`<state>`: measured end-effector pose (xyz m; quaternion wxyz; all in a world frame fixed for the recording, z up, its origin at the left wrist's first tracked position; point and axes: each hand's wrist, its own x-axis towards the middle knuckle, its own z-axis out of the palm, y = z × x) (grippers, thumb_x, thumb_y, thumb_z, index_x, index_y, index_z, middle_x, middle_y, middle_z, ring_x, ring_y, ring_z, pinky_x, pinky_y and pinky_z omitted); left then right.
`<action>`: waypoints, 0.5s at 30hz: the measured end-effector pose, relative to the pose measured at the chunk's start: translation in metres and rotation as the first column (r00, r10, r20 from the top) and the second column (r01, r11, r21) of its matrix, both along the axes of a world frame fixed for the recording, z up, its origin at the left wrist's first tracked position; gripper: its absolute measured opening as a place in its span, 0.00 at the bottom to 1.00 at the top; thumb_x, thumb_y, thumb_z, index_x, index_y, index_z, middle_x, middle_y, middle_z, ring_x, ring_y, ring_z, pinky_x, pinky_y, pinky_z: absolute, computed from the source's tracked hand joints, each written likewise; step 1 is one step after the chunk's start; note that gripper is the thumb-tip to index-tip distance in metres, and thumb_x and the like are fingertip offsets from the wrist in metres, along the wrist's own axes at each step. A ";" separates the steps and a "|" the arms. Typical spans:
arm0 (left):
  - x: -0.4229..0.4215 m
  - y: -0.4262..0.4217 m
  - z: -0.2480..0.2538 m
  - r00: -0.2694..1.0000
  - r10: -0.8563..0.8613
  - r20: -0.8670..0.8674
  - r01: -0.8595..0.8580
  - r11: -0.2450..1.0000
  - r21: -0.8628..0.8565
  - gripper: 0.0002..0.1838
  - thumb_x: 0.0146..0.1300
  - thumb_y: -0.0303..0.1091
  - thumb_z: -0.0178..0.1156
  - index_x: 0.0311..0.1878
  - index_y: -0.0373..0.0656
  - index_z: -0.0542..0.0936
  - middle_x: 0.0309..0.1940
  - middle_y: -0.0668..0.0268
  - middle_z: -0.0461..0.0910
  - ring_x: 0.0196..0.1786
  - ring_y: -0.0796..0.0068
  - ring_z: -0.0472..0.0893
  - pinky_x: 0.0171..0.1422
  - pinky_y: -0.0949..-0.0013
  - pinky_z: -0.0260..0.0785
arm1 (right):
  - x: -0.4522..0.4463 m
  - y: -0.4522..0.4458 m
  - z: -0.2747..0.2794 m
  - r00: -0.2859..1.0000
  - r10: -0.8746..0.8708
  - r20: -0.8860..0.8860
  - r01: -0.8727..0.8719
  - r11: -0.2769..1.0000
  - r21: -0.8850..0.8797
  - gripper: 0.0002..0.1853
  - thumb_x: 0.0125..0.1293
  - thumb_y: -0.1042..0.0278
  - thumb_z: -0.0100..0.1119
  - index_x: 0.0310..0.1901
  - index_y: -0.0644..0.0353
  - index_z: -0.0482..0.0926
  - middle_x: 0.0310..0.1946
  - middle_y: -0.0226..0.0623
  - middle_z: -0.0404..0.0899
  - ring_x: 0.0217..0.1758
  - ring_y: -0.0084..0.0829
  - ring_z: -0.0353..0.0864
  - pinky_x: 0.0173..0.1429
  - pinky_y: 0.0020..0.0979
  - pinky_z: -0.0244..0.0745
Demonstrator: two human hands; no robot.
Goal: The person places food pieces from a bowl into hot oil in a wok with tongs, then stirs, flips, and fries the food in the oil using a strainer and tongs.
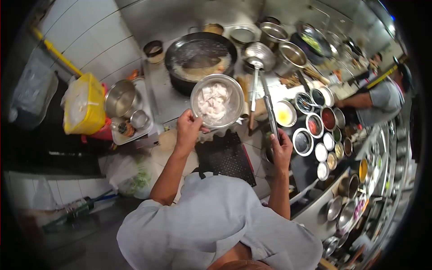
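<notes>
My left hand [188, 128] is closed on the near left rim of a steel bowl [240, 101]. Pale, whitish-coated pieces [214, 101], perhaps raw meat, lie in the bowl. It is held just in front of a large black wok [173, 76], which has dark liquid in it and foam toward the near side. In my right hand [282, 146] is a long, slim metal utensil that looks like tongs [269, 105], pointing away from me. Left of the tongs lies a skimmer [258, 56] with a long handle.
Several sauce and seasoning containers [314, 124] crowd the right counter. Steel pots [291, 54] and a second wok [310, 42] stand at the back right. At left are a yellow tub [84, 103] and a tray [146, 108] with steel pots. Another person [382, 101] stands at far right.
</notes>
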<state>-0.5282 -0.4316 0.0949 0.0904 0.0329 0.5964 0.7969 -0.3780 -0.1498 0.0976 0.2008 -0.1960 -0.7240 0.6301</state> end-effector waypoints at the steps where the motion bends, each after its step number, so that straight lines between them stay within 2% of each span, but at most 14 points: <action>1: -0.012 -0.007 -0.004 0.999 0.038 -0.012 -0.038 0.999 -0.009 0.01 0.64 0.22 0.55 0.36 0.36 0.74 0.30 0.63 0.80 0.26 0.78 0.81 0.28 0.74 0.79 | -0.023 -0.010 0.010 0.999 0.049 -0.023 -0.045 0.991 0.127 0.14 0.67 0.68 0.64 0.50 0.68 0.79 0.31 0.23 0.77 0.31 0.14 0.70 0.34 0.20 0.65; 2: -0.021 -0.013 -0.006 0.997 0.070 -0.025 -0.071 0.997 -0.016 0.02 0.63 0.22 0.56 0.34 0.36 0.74 0.29 0.64 0.79 0.26 0.78 0.81 0.29 0.74 0.79 | -0.045 -0.021 0.021 0.994 0.095 -0.045 -0.080 0.964 0.255 0.13 0.66 0.69 0.64 0.48 0.68 0.80 0.31 0.25 0.79 0.32 0.17 0.72 0.36 0.21 0.68; 3: -0.028 -0.017 -0.003 0.995 0.101 -0.011 -0.101 0.995 0.006 0.03 0.63 0.21 0.56 0.33 0.36 0.73 0.27 0.65 0.77 0.25 0.78 0.81 0.29 0.74 0.80 | -0.063 -0.031 0.034 0.991 0.132 0.014 -0.131 0.957 0.257 0.12 0.65 0.70 0.64 0.47 0.68 0.81 0.32 0.34 0.83 0.35 0.22 0.78 0.41 0.25 0.73; 4: -0.037 -0.022 -0.007 0.993 0.118 -0.012 -0.118 0.993 0.004 0.03 0.63 0.21 0.56 0.33 0.36 0.73 0.27 0.65 0.77 0.25 0.78 0.81 0.29 0.74 0.80 | -0.082 -0.037 0.034 0.989 0.149 0.014 -0.148 0.955 0.256 0.12 0.65 0.70 0.64 0.47 0.68 0.81 0.32 0.34 0.83 0.35 0.22 0.78 0.41 0.25 0.73; 5: -0.044 -0.028 -0.014 0.990 0.135 -0.032 -0.135 0.991 -0.013 0.04 0.64 0.21 0.56 0.33 0.37 0.72 0.29 0.64 0.78 0.26 0.77 0.81 0.29 0.74 0.81 | -0.099 -0.042 0.035 0.977 0.189 0.094 -0.210 0.920 0.332 0.13 0.64 0.69 0.65 0.47 0.66 0.82 0.33 0.39 0.84 0.36 0.27 0.81 0.42 0.27 0.74; 6: -0.049 -0.031 -0.021 0.988 0.149 -0.051 -0.150 0.988 -0.033 0.04 0.64 0.21 0.56 0.33 0.38 0.71 0.30 0.62 0.80 0.26 0.77 0.81 0.29 0.73 0.81 | -0.114 -0.046 0.035 0.959 0.219 0.178 -0.274 0.875 0.399 0.13 0.63 0.69 0.65 0.48 0.65 0.82 0.33 0.44 0.84 0.36 0.32 0.83 0.43 0.30 0.75; 7: -0.053 -0.032 -0.025 0.984 0.175 -0.030 -0.176 0.984 -0.035 0.05 0.64 0.21 0.56 0.32 0.38 0.71 0.30 0.63 0.79 0.26 0.77 0.81 0.30 0.72 0.82 | -0.129 -0.054 0.045 0.959 0.254 0.126 -0.277 0.746 0.606 0.14 0.61 0.67 0.66 0.47 0.63 0.82 0.34 0.48 0.83 0.38 0.44 0.83 0.42 0.37 0.76; 8: -0.056 -0.033 -0.028 0.982 0.185 -0.022 -0.186 0.982 -0.036 0.05 0.64 0.21 0.56 0.32 0.38 0.71 0.30 0.63 0.79 0.26 0.77 0.81 0.30 0.72 0.82 | -0.141 -0.062 0.052 0.955 0.264 0.133 -0.289 0.743 0.603 0.14 0.61 0.67 0.66 0.47 0.63 0.82 0.34 0.48 0.83 0.38 0.44 0.83 0.42 0.37 0.76; 11: -0.067 -0.030 -0.031 0.971 0.238 -0.029 -0.238 0.971 -0.005 0.05 0.64 0.21 0.56 0.32 0.38 0.71 0.30 0.63 0.79 0.26 0.77 0.81 0.30 0.72 0.82 | -0.175 -0.071 0.058 0.927 0.310 0.211 -0.354 0.533 0.769 0.13 0.62 0.65 0.64 0.46 0.60 0.81 0.32 0.46 0.79 0.36 0.50 0.80 0.40 0.45 0.73; 14: -0.071 -0.024 -0.030 0.954 0.301 -0.009 -0.301 0.953 -0.022 0.05 0.64 0.21 0.55 0.32 0.38 0.71 0.30 0.63 0.79 0.27 0.76 0.82 0.30 0.72 0.82 | -0.200 -0.071 0.063 0.904 0.342 0.258 -0.396 0.439 0.807 0.12 0.62 0.66 0.63 0.46 0.60 0.81 0.32 0.46 0.80 0.37 0.49 0.81 0.40 0.45 0.74; 15: -0.073 -0.022 -0.033 0.947 0.321 -0.013 -0.321 0.945 -0.060 0.05 0.64 0.20 0.55 0.32 0.38 0.70 0.30 0.62 0.79 0.26 0.76 0.82 0.30 0.71 0.82 | -0.208 -0.070 0.064 0.900 0.371 0.231 -0.390 0.445 0.806 0.10 0.62 0.66 0.63 0.43 0.60 0.81 0.32 0.46 0.80 0.37 0.49 0.81 0.40 0.46 0.74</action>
